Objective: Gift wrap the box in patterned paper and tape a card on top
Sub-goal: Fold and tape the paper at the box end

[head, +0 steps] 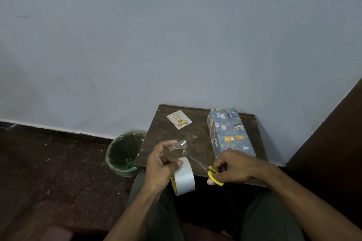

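Against a pale blue wall stands a small dark wooden surface (168, 139), carrying the wrapped box (229, 133) (animal-print paper) at its right and the card (179, 119) well apart at its far left. Left hand (160, 166) grips a tape roll (184, 178), pinching a clear strip (179, 145). Right hand (233, 166) curls through yellow-handled scissors (212, 176). Beside the surface, a bin (122, 154) holds a green liner.
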